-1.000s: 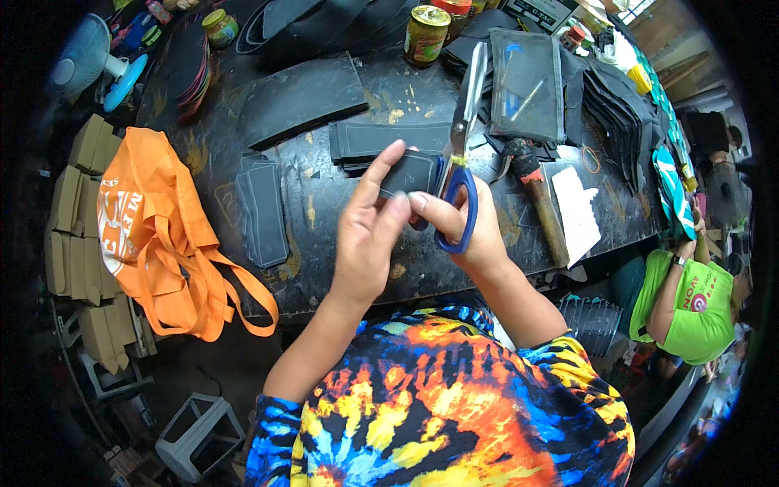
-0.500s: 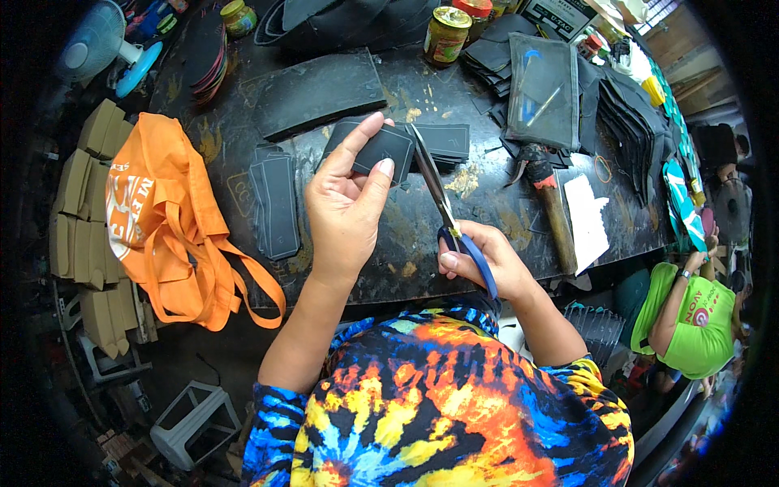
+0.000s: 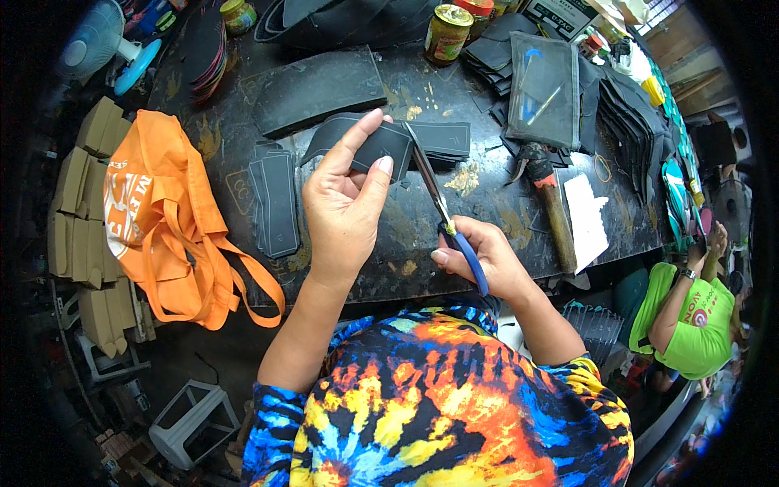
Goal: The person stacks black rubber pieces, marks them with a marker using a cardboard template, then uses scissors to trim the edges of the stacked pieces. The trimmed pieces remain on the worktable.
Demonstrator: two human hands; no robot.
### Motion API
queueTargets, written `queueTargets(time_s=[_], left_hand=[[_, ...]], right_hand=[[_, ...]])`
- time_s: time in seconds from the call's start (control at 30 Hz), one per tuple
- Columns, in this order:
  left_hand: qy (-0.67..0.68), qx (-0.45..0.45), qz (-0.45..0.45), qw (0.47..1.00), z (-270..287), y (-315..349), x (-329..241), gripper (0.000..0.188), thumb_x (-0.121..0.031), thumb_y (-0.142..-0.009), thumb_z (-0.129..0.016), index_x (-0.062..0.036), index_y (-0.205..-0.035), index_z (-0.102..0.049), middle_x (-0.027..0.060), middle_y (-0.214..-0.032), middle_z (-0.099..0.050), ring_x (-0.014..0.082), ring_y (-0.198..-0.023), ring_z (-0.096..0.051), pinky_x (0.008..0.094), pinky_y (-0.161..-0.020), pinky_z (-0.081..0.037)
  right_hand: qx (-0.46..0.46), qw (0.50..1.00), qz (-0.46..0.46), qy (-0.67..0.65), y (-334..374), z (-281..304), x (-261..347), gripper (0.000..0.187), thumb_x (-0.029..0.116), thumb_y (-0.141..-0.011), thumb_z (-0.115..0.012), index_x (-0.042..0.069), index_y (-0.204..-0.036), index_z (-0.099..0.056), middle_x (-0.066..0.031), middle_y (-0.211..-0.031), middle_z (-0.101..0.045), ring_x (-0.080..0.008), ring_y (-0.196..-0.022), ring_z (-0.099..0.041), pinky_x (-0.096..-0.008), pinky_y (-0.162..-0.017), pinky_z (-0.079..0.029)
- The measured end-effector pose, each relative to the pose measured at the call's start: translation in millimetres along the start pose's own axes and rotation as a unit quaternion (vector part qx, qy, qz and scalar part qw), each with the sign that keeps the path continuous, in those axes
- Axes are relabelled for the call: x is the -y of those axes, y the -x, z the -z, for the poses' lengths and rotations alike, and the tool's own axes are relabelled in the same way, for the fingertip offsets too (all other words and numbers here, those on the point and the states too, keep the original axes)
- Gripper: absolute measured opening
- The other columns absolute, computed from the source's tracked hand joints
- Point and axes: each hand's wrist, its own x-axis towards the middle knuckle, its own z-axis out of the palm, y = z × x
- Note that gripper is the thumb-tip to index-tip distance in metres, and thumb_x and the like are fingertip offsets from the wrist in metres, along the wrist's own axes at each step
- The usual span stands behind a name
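Note:
Between the thumb and fingers of my left hand (image 3: 347, 191) is a flat black cut-out piece (image 3: 380, 152) with pale outlines. My right hand (image 3: 485, 256) grips a pair of scissors (image 3: 436, 195) by its blue handles. The blades point up and away, lying against the right edge of the piece. Just behind the piece, a stack of similar black pieces (image 3: 445, 140) rests on the table. Another such stack (image 3: 274, 199) lies left of my left hand. A thick black slab (image 3: 320, 91) sits farther back.
An orange bag (image 3: 166, 223) hangs at the table's left side. On the right lie a hammer (image 3: 556, 215), white paper (image 3: 586, 219) and a dark mesh pouch (image 3: 542, 93). Jars (image 3: 447, 35) stand at the back. A person in a green shirt (image 3: 694, 325) is at the far right.
The scissor blades have closed more and their handles have drawn together. My left hand and the black piece have shifted slightly left.

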Motion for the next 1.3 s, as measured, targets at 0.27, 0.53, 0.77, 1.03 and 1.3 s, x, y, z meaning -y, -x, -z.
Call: queueTargets(time_s=[0.27, 0.53, 0.77, 1.03, 1.3], left_hand=[[0.005, 0.016, 0.006, 1.000, 6, 5, 3, 0.039, 0.004, -0.098, -0.058, 0.0046, -0.137, -0.060, 0.0143, -0.130, -0.067, 0.0172, -0.117, -0.064, 0.0307, -0.104, -0.049], [0.002, 0.061, 0.083, 0.995, -7, 29, -1, 0.052, 0.006, -0.095, -0.060, -0.0007, -0.145, -0.049, 0.0084, -0.128, -0.061, 0.0155, -0.114, -0.061, 0.0302, -0.103, -0.048], [0.043, 0.004, 0.062, 0.997, 34, 16, 2, 0.030, 0.005, -0.096, -0.064, 0.0044, -0.126, -0.067, 0.0067, -0.118, -0.068, 0.0102, -0.106, -0.063, 0.0250, -0.097, -0.050], [-0.073, 0.097, 0.065, 0.991, 48, 19, -18, 0.032, 0.005, -0.093, -0.065, 0.0049, -0.124, -0.069, 0.0129, -0.122, -0.071, 0.0163, -0.114, -0.064, 0.0293, -0.102, -0.047], [-0.118, 0.104, 0.062, 0.986, 43, 20, -23, 0.032, 0.004, -0.093, -0.064, 0.0041, -0.124, -0.070, 0.0124, -0.118, -0.071, 0.0165, -0.113, -0.064, 0.0282, -0.100, -0.047]], right_hand=[[-0.018, 0.999, -0.009, -0.047, 2, 8, 2, 0.026, 0.019, -0.089, -0.081, 0.005, -0.082, -0.060, 0.0063, -0.074, -0.053, -0.0023, -0.072, -0.047, -0.0232, -0.062, -0.042], [-0.079, 0.990, 0.068, -0.091, -26, 2, 24, 0.024, 0.012, -0.084, -0.083, 0.007, -0.095, -0.063, 0.0060, -0.083, -0.060, -0.0016, -0.074, -0.053, -0.0192, -0.066, -0.044], [0.063, 0.990, -0.013, -0.125, -11, -16, 5, 0.025, 0.017, -0.085, -0.082, 0.004, -0.096, -0.064, -0.0018, -0.091, -0.066, -0.0079, -0.081, -0.061, -0.0232, -0.075, -0.049], [0.154, 0.982, -0.042, -0.103, 6, 17, -5, 0.029, 0.028, -0.095, -0.074, 0.005, -0.091, -0.059, 0.0025, -0.078, -0.055, -0.0053, -0.074, -0.051, -0.0241, -0.066, -0.043], [0.124, 0.991, -0.030, -0.041, 4, 11, -7, 0.033, 0.029, -0.093, -0.077, 0.004, -0.083, -0.058, 0.0049, -0.072, -0.049, -0.0034, -0.069, -0.043, -0.0250, -0.058, -0.037]])
